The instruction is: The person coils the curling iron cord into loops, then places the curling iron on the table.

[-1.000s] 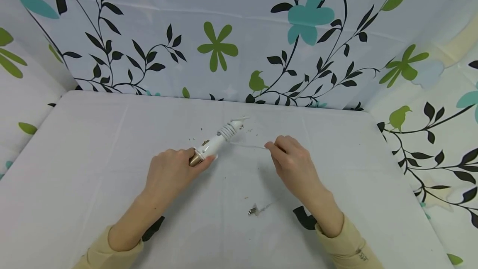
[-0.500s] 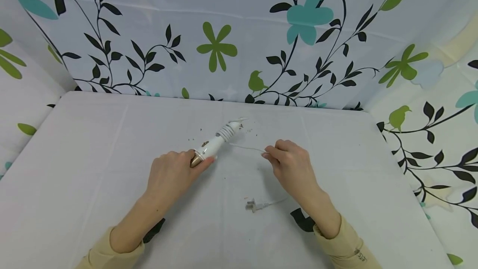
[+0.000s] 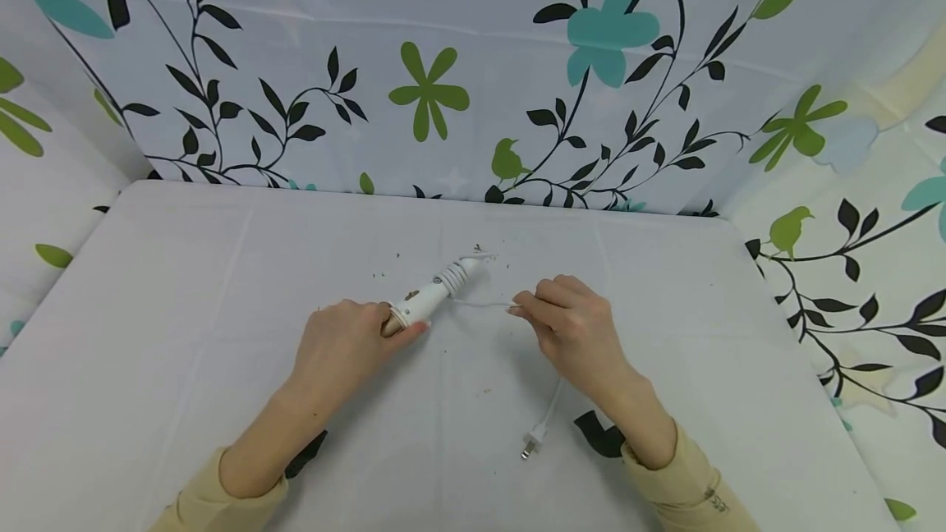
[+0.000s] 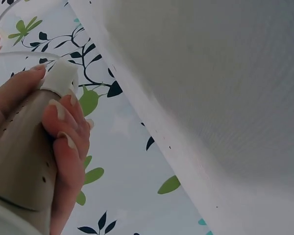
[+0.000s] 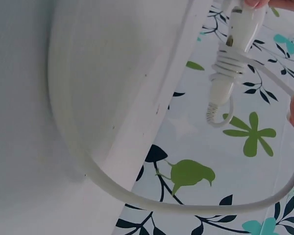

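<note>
A white and gold appliance that looks like a curling iron (image 3: 423, 304) slants over the table in the head view. Its gold-brown barrel (image 4: 24, 147) lies in the grip of my left hand (image 3: 342, 351), fingers curled round it. Several turns of white cord are wound about its white handle (image 5: 245, 29). My right hand (image 3: 580, 335) pinches the loose cord (image 3: 480, 304) between thumb and fingers, just right of the iron. From below that hand the free end hangs down to a plug (image 3: 534, 438). A wide loop of cord (image 5: 186, 209) shows in the right wrist view.
The white table (image 3: 222, 286) carries small dark specks and crumbs beyond the iron. A printed curtain (image 3: 296, 56) with leaves, flowers and birds stands along the back and sides. Dark straps (image 3: 600, 435) show at both wrists.
The plug has swung round from pointing left to pointing down, nearer the front. My right hand has shifted slightly left along with the cord. The iron's cord end has come slightly nearer.
</note>
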`<state>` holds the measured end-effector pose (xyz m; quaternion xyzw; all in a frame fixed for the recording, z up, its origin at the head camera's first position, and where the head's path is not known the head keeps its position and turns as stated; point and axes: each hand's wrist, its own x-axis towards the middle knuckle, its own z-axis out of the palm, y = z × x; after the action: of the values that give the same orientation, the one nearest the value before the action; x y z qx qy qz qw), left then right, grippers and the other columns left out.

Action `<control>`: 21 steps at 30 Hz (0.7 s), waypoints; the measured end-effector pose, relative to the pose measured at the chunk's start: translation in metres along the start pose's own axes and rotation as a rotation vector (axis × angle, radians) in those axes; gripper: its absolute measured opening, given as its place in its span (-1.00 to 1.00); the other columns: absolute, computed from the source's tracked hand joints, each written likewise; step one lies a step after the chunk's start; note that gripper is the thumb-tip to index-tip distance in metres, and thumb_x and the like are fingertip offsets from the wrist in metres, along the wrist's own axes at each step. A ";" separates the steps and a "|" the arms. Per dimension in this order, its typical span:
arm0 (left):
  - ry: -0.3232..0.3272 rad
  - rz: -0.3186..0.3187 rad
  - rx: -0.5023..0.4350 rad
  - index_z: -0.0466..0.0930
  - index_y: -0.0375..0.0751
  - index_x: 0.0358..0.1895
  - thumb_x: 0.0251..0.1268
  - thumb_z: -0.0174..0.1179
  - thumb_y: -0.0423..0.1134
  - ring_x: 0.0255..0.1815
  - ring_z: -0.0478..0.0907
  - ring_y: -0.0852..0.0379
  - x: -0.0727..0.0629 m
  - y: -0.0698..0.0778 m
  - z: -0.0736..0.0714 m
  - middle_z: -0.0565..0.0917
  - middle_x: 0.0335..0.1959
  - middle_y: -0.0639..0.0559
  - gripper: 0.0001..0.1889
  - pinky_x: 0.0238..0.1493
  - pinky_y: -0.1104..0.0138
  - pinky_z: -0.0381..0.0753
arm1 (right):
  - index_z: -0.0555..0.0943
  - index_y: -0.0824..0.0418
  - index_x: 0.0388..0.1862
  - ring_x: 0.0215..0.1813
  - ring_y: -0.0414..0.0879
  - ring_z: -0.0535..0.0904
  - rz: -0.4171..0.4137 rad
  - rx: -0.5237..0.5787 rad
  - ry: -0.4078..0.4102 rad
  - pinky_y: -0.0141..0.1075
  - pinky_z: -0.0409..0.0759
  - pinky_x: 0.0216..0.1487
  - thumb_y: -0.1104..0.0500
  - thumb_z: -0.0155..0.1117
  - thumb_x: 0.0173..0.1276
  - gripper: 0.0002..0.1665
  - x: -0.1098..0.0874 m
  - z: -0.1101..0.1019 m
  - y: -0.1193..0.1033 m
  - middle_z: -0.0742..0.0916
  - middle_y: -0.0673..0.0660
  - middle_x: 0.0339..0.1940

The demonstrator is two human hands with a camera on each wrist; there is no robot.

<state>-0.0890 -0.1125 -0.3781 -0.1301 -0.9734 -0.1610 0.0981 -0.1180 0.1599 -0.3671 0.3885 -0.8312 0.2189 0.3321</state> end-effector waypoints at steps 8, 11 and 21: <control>-0.042 0.055 0.002 0.11 -0.03 -0.75 0.15 0.42 0.11 -0.69 -0.02 0.25 -0.001 0.004 0.007 0.02 -0.75 0.21 -0.35 -0.65 0.40 -0.04 | 0.73 0.28 -0.41 -0.60 -0.10 0.32 0.057 -0.169 0.018 -0.33 0.38 -0.56 0.33 0.54 0.12 -0.89 0.000 -0.003 0.002 0.44 0.05 -0.67; -0.042 0.063 0.002 0.11 -0.02 -0.75 0.14 0.43 0.11 -0.69 -0.03 0.26 -0.002 0.004 0.009 0.02 -0.75 0.21 -0.35 -0.65 0.40 -0.06 | 0.69 0.28 -0.40 -0.63 -0.10 0.30 0.055 -0.211 0.007 -0.33 0.37 -0.59 0.31 0.52 0.15 -0.87 0.000 -0.002 0.003 0.44 0.07 -0.64; -0.063 0.086 0.011 0.13 -0.03 -0.75 0.12 0.43 0.12 -0.69 -0.01 0.26 -0.002 0.006 0.009 0.03 -0.74 0.20 -0.35 -0.64 0.40 -0.04 | 0.69 0.29 -0.34 -0.56 -0.07 0.39 0.064 -0.192 -0.019 -0.31 0.41 -0.53 0.33 0.54 0.12 -0.83 -0.002 -0.002 0.003 0.50 0.10 -0.55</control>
<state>-0.0865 -0.1048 -0.3854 -0.1760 -0.9705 -0.1470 0.0750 -0.1190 0.1641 -0.3676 0.3303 -0.8633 0.1449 0.3530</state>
